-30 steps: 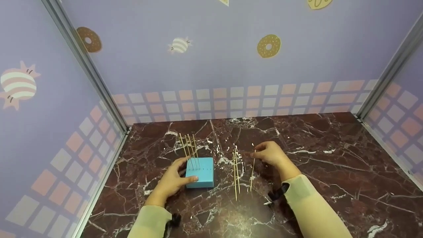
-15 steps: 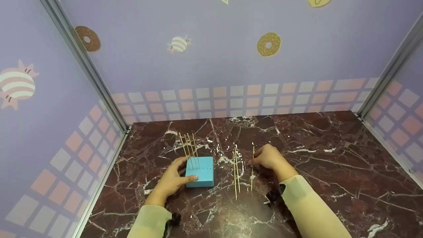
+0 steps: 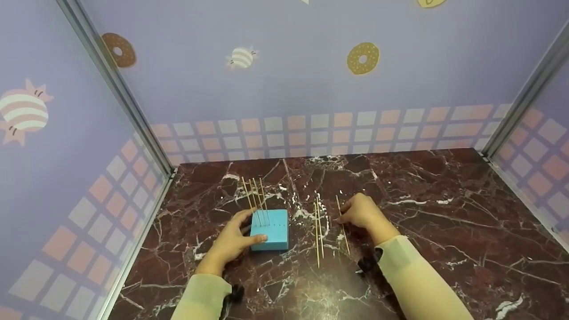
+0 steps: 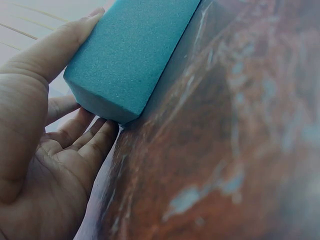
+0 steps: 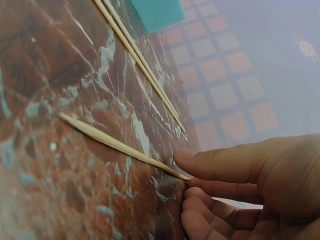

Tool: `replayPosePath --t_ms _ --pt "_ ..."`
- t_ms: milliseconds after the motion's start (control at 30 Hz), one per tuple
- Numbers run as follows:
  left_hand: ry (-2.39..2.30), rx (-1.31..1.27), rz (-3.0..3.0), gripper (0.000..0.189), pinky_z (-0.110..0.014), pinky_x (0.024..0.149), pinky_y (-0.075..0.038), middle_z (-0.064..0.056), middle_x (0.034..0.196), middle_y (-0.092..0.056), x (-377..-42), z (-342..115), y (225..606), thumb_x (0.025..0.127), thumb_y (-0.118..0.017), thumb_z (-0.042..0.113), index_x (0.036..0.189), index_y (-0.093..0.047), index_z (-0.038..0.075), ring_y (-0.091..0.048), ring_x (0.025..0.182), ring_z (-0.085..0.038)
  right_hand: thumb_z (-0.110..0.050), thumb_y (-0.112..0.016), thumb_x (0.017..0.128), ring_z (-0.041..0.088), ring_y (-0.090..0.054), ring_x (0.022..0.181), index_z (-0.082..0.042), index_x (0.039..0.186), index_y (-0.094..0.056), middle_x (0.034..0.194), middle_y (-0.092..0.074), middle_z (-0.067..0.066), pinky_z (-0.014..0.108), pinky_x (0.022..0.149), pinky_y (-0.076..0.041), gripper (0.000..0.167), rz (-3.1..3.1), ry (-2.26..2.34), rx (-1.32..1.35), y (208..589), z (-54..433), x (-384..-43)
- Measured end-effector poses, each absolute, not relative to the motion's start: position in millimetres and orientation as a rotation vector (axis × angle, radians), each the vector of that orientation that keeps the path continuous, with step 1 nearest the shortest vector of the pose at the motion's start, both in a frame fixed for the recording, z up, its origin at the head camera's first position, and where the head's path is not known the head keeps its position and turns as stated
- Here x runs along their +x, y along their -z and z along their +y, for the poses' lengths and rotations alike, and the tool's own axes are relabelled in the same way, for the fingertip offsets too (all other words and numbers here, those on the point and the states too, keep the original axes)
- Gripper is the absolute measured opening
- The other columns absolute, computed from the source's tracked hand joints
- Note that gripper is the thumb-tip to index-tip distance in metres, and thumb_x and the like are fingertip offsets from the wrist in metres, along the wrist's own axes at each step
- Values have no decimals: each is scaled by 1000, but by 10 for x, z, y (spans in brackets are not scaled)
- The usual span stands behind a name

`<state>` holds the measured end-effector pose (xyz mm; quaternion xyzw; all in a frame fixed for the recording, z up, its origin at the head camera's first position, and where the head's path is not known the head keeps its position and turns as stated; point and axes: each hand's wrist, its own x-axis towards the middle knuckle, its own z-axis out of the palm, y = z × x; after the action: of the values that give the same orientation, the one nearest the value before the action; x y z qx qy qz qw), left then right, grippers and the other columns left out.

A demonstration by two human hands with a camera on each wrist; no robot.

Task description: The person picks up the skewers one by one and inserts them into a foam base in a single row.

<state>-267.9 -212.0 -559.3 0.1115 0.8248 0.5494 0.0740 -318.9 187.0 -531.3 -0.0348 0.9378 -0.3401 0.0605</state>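
One stick (image 3: 346, 238), right of two lying sticks (image 3: 317, 231), is pinched by the right hand (image 3: 362, 214), while further left the left hand (image 3: 232, 238) grips the blue block (image 3: 278, 218), probably for keeping it steady under the standing sticks (image 3: 248, 194).

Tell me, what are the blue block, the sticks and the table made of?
Block: probably foam, with a dull finish; its side looks finely grainy.
Sticks: likely bamboo or wood, seemingly unpainted; they're pale straw-coloured.
Table: looks like polished stone, with white veins and a shiny glare, though it could be a printed copy.
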Motion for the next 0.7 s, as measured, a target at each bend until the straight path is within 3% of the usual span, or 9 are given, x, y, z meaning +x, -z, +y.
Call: replayPosePath --t_ms 333,467,567,700 --pt "-1673 306 2464 103 -66 133 -45 -23 180 -36 -2678 -2107 5592 90 -98 30 174 -43 7 -42 161 -61 1 -89 83 47 -77 128 -6 110 -91 118 -87 18 58 114 -64 28 2847 933 -121 5276 1843 -3168" --pt "-1668 302 2469 104 -66 133 -45 -24 180 -36 -2673 -2104 5589 90 -98 30 174 -43 7 -43 161 -61 3 -85 81 47 -79 122 -7 106 -92 115 -87 19 57 110 -66 28 2845 931 -143 5300 1874 -3198" --pt "-1665 300 2473 104 -66 133 -45 -24 180 -36 -2676 -2105 5594 89 -98 30 174 -43 7 -43 161 -61 2 -82 76 43 -82 112 -10 101 -93 107 -88 17 53 99 -70 29 2871 925 -179 5449 1930 -3307" --pt "-1663 303 2477 104 -65 133 -45 -24 180 -36 -2673 -2109 5590 89 -98 31 174 -43 6 -43 162 -60 2 -79 76 42 -82 111 -10 102 -93 105 -88 15 53 97 -70 31 2861 934 -175 5553 1960 -3392"
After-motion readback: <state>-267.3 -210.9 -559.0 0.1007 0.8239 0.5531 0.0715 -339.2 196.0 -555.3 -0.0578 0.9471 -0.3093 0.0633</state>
